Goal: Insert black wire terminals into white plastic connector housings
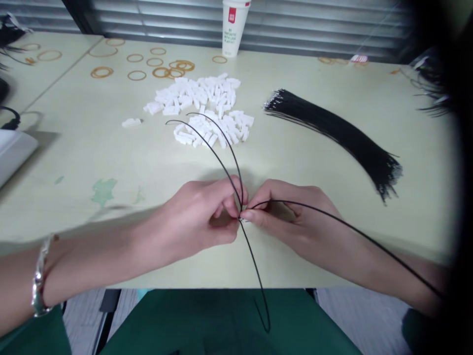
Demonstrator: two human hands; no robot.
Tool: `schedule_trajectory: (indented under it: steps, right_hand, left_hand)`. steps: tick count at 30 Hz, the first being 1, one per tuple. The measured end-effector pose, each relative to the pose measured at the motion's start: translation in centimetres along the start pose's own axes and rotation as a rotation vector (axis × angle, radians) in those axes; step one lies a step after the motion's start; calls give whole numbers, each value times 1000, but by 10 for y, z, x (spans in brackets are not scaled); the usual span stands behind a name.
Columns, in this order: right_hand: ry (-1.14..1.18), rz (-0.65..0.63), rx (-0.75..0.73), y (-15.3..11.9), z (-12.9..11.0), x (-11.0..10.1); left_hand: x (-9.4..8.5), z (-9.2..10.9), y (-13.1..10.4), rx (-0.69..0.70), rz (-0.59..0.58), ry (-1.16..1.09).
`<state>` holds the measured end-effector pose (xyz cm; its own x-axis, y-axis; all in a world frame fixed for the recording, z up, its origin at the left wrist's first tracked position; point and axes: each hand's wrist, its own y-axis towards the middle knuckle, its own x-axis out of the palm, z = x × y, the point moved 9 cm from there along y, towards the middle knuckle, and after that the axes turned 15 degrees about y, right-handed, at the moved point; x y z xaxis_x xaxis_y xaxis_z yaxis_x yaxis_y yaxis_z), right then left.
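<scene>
While the fingertips of both hands meet above the near part of the table (155,268), the left hand (207,212) and the right hand (295,212) grasp thin black wires (254,256) in a close pinch between thumb and forefinger. A small pale piece (244,219) shows at the contact point, but the fingers cover most of it, so its shape cannot be told. Two wire lengths arch forward, another runs across the right wrist, and one loops down past the table edge.

Such fine work probably goes best with the grip close to the wire ends, one hand steady and the other making small, straight movements. The long, springy lengths could twist the ends or snag on the right forearm, so they seem best left slack.

Beyond the hands, white plastic pieces (197,93) lie in loose heaps, with the forward wire tips over them. A black wire bundle (332,121) lies to the right. Farther back are rubber bands (102,72) and a paper cup (232,37). A dark blur hides the right edge of the view.
</scene>
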<state>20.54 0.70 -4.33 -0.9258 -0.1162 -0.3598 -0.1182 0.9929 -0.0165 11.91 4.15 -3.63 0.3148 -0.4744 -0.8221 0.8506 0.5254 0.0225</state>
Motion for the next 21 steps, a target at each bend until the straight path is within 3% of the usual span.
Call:
schedule_trajectory:
  steps: [21]
  right_hand:
    - [-146,-35,-277,-3,-17,4]
  left_hand:
    - [3,-3,0,-24,-26,5]
